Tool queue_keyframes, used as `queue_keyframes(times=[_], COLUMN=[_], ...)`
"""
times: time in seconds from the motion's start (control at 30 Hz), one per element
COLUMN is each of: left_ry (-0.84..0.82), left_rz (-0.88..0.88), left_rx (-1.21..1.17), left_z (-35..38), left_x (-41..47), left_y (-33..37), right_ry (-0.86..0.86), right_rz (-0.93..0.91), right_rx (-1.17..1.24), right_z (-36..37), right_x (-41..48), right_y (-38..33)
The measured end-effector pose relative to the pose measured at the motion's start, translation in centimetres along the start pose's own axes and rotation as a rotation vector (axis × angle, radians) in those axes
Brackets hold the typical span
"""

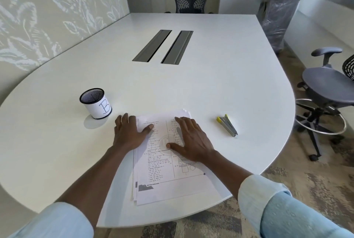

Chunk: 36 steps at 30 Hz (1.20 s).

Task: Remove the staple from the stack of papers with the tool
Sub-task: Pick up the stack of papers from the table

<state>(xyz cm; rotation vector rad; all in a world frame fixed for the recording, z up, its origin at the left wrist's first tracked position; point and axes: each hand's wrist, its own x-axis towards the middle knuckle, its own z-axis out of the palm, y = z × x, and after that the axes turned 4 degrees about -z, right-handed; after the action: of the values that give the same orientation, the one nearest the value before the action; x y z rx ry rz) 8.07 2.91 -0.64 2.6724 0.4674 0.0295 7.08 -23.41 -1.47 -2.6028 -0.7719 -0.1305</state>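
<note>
stack of white printed papers [168, 163] is lying flat near the front edge of the big white rounded table [210, 76], with the near end hanging a bit past the rim toward the person. only one view here, the head cam looking down, so that's all i've got. left hand [128, 132] is spread flat, palm down, fingers loose and grasping nothing, sitting on the top left corner of the sheets with its outer fingers on the bare tabletop. right hand [191, 140] is the same deal, open and pressed flat on the upper right part of the page, thumb stretched out toward the middle, holding nothing. the tool, a grey metal staple remover with yellow tips [227, 125], is lying on the table off to the right of the papers, apart from them and untouched. a black mesh pen cup wrapped in white paper marked b [95, 105] stands to the left, near the left hand but not touching it. i can't make out the staple itself, probably under or near the left hand at the corner, too small to tell. so i'd say this is the very start, just steadying the stack. next move looks like the right hand lifting off to grab the remover while the left pins the corner down.
</note>
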Motion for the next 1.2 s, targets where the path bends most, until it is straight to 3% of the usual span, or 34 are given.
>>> queue_keyframes(times=[0.33,0.6,0.83,1.0,1.2], left_ry=[0.087,0.175,0.244,0.273,0.314], left_rz=[-0.136,-0.277,-0.291,-0.217,-0.230], left_rx=[-0.432,-0.524,-0.705,-0.655,-0.529], left_z=[-1.4,-2.2,-4.2,-6.2,-7.4], left_x=[0.7,1.1,-0.3,-1.2,-2.1], left_y=[3.6,3.8,4.7,6.8,10.4], right_ry=[0.007,0.015,0.047,0.065,0.140], right_rz=[0.013,0.014,0.027,0.091,0.292], right_rx=[0.009,0.010,0.014,-0.058,0.156], right_z=[0.1,0.1,0.2,-1.0,-2.3], right_x=[0.0,-0.1,0.0,0.6,1.1], right_y=[0.0,-0.1,0.2,-1.4,-9.9])
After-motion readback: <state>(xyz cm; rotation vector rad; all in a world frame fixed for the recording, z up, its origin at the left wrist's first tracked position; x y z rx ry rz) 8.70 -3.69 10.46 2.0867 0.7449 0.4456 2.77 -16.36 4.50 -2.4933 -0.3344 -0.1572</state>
